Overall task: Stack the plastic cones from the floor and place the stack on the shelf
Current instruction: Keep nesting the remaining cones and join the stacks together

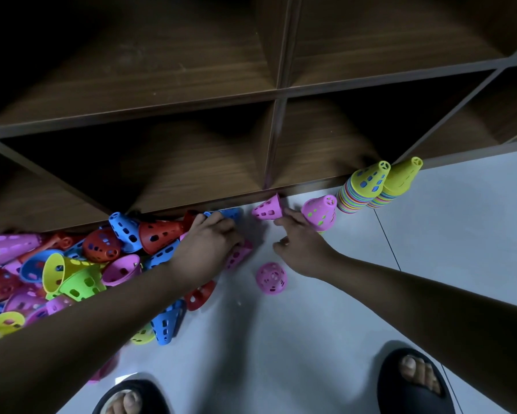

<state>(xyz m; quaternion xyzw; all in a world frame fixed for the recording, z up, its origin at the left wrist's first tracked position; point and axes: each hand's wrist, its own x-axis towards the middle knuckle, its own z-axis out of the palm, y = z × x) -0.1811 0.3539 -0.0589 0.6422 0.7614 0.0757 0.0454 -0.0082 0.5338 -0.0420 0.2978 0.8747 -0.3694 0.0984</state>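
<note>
Pair of black sandals (pixel 400 404), perhaps rubber

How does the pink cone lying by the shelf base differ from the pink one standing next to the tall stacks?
The lying pink cone is tipped on its side; the standing pink cone is upright, narrow end up. The lying one's holes show only pink; the standing one's show green. Both are pink and perforated.

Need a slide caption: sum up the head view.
Left hand grips a blue cone beside the pile; fingers of the right hand touch a pink cone lying on the floor near the stacks.
</note>
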